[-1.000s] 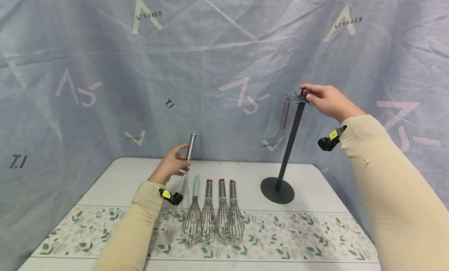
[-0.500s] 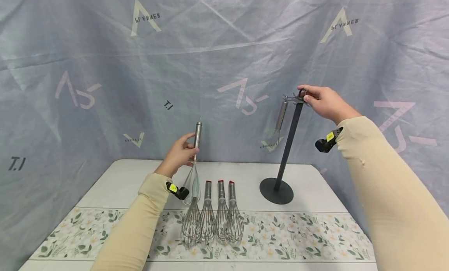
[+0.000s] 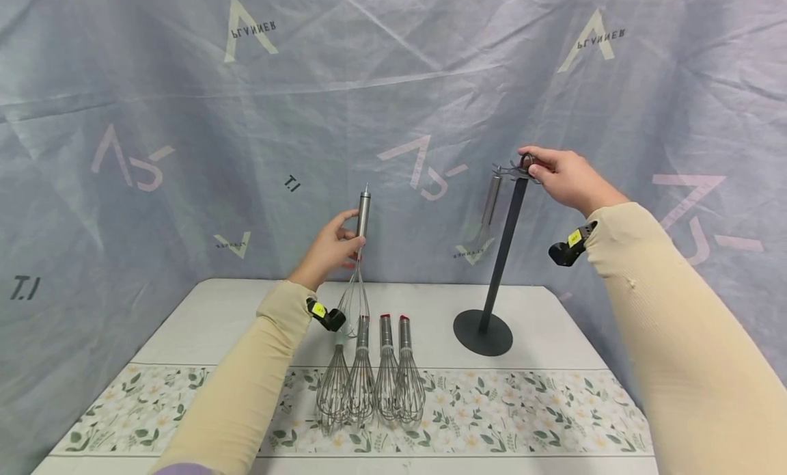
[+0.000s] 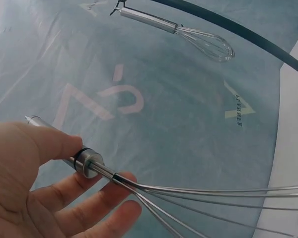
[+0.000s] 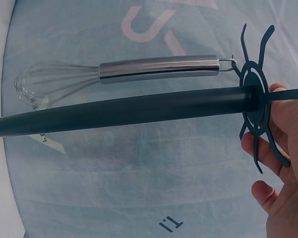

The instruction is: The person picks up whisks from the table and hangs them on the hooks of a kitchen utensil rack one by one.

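Note:
My left hand (image 3: 327, 253) holds a silver whisk (image 3: 363, 215) upright by its metal handle, thumb against fingers. In the left wrist view its wires spread out to the right from below the handle. My right hand (image 3: 572, 180) pinches the top loop of a dark metal stand (image 3: 505, 249), which has a round base and a ring of curved hooks (image 5: 262, 49). From one hook hangs another silver whisk (image 3: 491, 201), wires down. The raised whisk is left of the stand and apart from it, its wires in front of a green-handled whisk (image 3: 334, 386) on the table.
Three grey-handled whisks with red ends, such as the rightmost whisk (image 3: 410, 386), lie beside the green-handled one, wires toward me. They rest on a white table (image 3: 233, 324) with a floral strip (image 3: 522, 410). A grey-blue printed curtain (image 3: 344, 85) stands behind.
My left hand has lifted the silver whisk up and to the right, from beside the green-handled whisk to above it. My right hand stays at the stand's top.

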Motion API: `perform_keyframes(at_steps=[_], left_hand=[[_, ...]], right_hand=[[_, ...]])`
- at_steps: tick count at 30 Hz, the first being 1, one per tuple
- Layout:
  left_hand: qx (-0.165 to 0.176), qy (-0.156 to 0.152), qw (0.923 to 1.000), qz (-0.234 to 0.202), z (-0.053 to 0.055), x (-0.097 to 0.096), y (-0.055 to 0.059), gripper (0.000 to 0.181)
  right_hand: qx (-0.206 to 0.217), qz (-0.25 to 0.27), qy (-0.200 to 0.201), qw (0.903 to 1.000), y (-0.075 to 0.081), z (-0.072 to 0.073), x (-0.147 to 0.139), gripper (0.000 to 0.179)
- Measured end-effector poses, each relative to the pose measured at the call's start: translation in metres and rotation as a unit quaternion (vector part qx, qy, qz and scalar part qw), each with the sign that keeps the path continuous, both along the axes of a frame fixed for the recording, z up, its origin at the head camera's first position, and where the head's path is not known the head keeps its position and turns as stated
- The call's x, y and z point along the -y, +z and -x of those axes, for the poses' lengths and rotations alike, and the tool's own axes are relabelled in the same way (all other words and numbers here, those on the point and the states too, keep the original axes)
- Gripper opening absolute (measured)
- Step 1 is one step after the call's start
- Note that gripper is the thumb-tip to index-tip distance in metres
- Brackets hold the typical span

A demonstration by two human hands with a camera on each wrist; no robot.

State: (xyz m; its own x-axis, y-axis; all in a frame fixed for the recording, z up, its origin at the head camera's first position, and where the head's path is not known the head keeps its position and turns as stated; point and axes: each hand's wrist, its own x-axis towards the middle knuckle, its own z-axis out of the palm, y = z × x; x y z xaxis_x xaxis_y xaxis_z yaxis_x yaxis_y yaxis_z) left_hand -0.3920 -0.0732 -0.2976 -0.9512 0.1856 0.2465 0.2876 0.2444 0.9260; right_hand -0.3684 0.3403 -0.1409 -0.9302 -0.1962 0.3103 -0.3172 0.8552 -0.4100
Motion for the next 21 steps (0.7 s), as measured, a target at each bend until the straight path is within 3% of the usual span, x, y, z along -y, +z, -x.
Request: perform_keyframes(at_steps=[13, 21], left_hand=[[-0.032, -0.032, 0.9988, 0.017, 0.01, -0.044, 0.029, 0.066], [-0.062, -0.039, 0.9947, 0.073, 0.013, -0.081, 0.052, 0.065]], right_hand=[[0.001, -0.003, -0.001, 1.0, -0.002, 0.002, -0.002, 0.051], [-0.008, -0.003, -0.005, 1.0, -0.001, 0.001, -0.001, 0.05]])
